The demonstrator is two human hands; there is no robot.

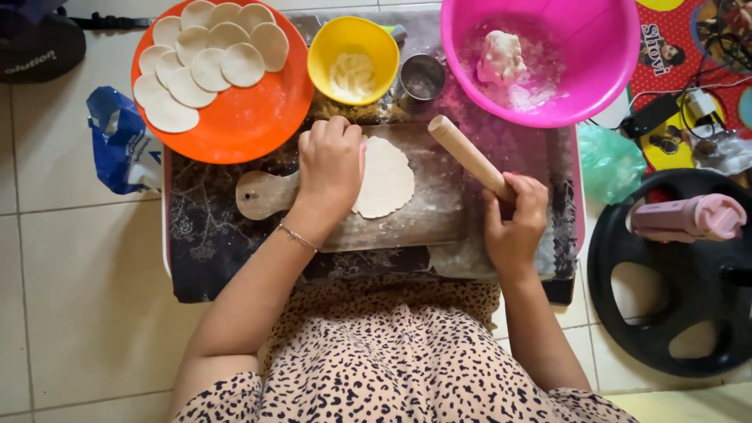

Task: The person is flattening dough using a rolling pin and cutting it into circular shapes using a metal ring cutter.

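The person's left hand (330, 168) is pressing flat, fingers curled, on the left edge of the rolled dough round (385, 178), which is lying on the wooden board (427, 215) in the middle of the low table (205, 235). The right hand (513, 219) is closing around the near end of the rolling pin (468, 157), which is pointing up and away, not touching the dough. The thin round could be tearing or sticking if the pin is coming down at an angle. Farther away, the steel cup (421, 77) and yellow bowl (353, 59) are standing close to the pin's far tip, so a wide swing could be knocking them; the orange plate (254, 117) of dough discs (207, 59) and pink basin (580, 47) are also sitting near.
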